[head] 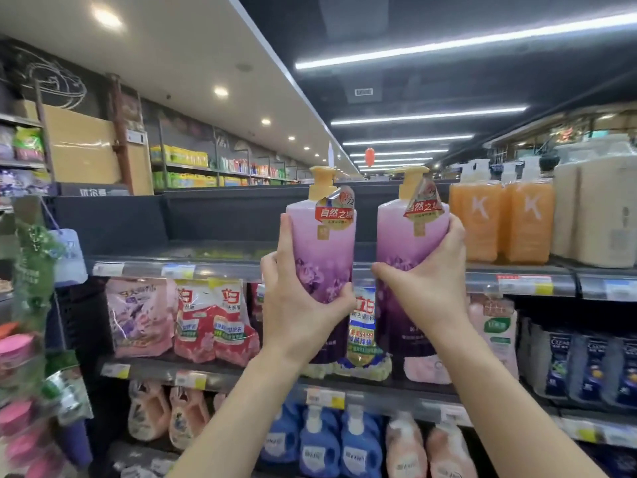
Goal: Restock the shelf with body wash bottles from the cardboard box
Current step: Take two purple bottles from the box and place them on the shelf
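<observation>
Two purple body wash bottles with yellow pump tops are raised in front of the top shelf (pixel 220 267). My left hand (pixel 296 305) grips the left bottle (pixel 325 250) around its middle. My right hand (pixel 427 281) grips the right bottle (pixel 408 236) the same way. Both bottles stand upright, side by side, a little apart, at the level of the top shelf's front edge. Each carries a red neck tag. The cardboard box is out of view.
Orange "K" bottles (pixel 501 219) and beige bottles (pixel 596 201) fill the top shelf at the right; its left part is bare. Refill pouches (pixel 213 315) and blue detergent jugs (pixel 320 443) sit on lower shelves. Hanging goods (pixel 34 270) crowd the left edge.
</observation>
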